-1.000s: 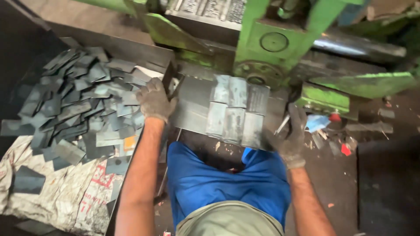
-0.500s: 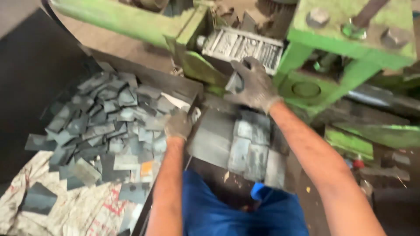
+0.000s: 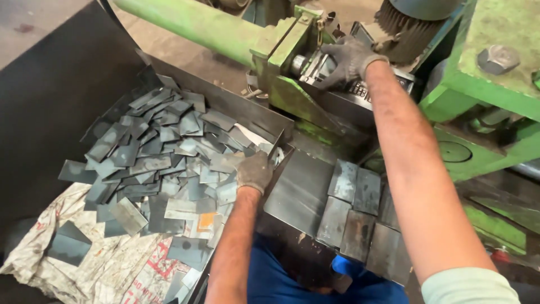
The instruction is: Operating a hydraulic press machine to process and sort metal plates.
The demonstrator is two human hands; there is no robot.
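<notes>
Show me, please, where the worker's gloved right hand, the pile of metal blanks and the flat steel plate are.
right hand [image 3: 347, 61], head view, back of the glove at the green press.
pile of metal blanks [image 3: 163, 152], head view, middle of the heap.
flat steel plate [image 3: 301, 191], head view, its bare centre.

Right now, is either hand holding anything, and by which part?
The right hand reaches into the green press, its fingers on a metal piece there; the grip itself is unclear. The left hand rests on the pile of metal plates; any grasp cannot be told.
</notes>
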